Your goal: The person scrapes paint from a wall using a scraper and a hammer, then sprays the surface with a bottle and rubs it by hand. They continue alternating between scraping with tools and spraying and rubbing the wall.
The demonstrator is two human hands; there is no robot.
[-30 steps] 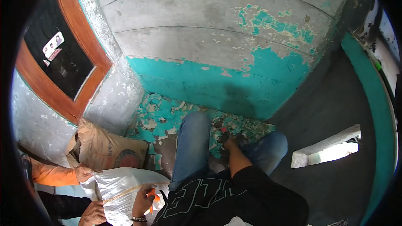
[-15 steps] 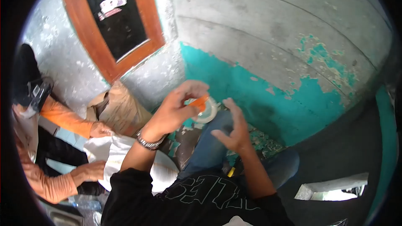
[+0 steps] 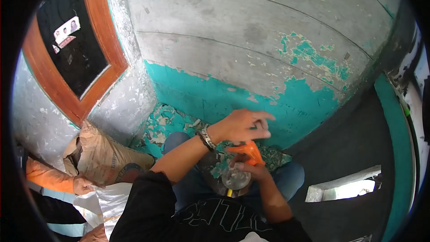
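Observation:
My right hand (image 3: 256, 170) grips a spray bottle low in front of my chest. Its orange trigger head (image 3: 251, 152) points up toward the wall, and the clear bottle (image 3: 236, 178) is tilted toward me. Just above the sprayer is my left hand (image 3: 244, 125), with a metal-banded watch (image 3: 207, 139) on the wrist. That hand holds nothing, and its fingers are apart and reach to the right. Below the bottle, a small yellow piece (image 3: 230, 192) of some object shows near my lap.
Ahead stands a wall (image 3: 251, 94), scraped grey above peeling turquoise paint. Paint flakes (image 3: 165, 125) litter the floor at its foot. To the left are a brown paper sack (image 3: 109, 157) and a white sack (image 3: 114, 201), held by another person's hand (image 3: 83, 184) under an orange sleeve.
The spray bottle has passed from my left hand to my right and come down toward my lap. My left hand has moved right. The view has turned to the right.

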